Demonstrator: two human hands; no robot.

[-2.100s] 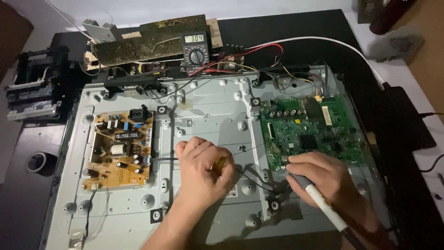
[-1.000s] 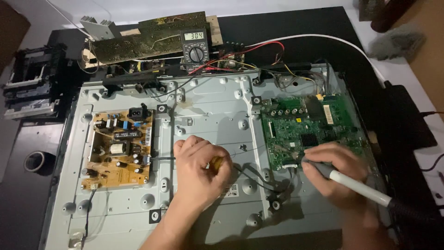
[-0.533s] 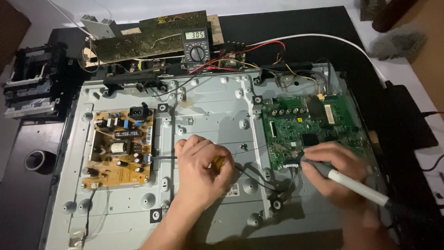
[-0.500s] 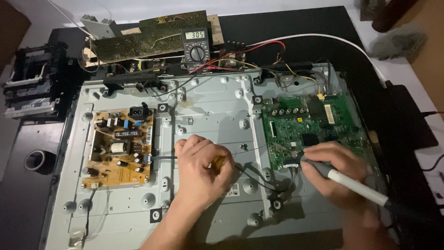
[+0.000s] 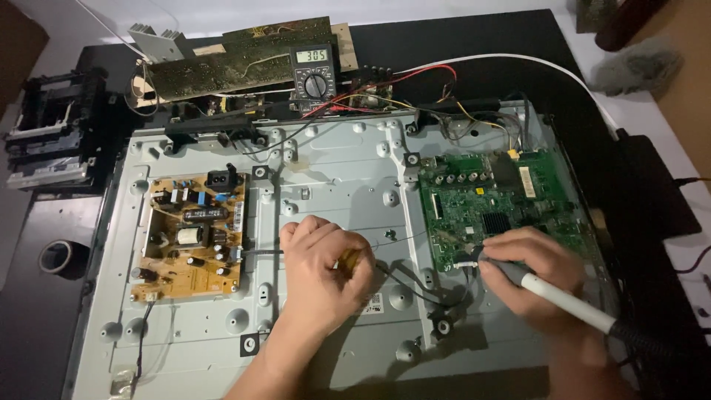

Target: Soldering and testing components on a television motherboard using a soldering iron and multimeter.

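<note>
My left hand (image 5: pixel 324 268) rests in a fist on the grey metal back panel (image 5: pixel 341 170), closed on a small yellow-tipped probe (image 5: pixel 349 259) with a thin dark lead running right. My right hand (image 5: pixel 535 275) grips a white pen-shaped tool (image 5: pixel 566 301) with a black cable, its tip hidden under my fingers at the lower left edge of the green circuit board (image 5: pixel 500 204). A tan power supply board (image 5: pixel 192 235) sits on the panel to the left of my left hand.
A digital multimeter (image 5: pixel 311 72) with red and black leads stands at the panel's far edge, beside a long dark circuit board (image 5: pixel 222 70). A black metal chassis (image 5: pixel 52 133) and a tape roll (image 5: pixel 55 255) lie at left. A white cable (image 5: pixel 518 63) arcs at the back right.
My right hand has moved up and to the right, from the panel onto the lower left edge of the green board. My left hand has stayed put.
</note>
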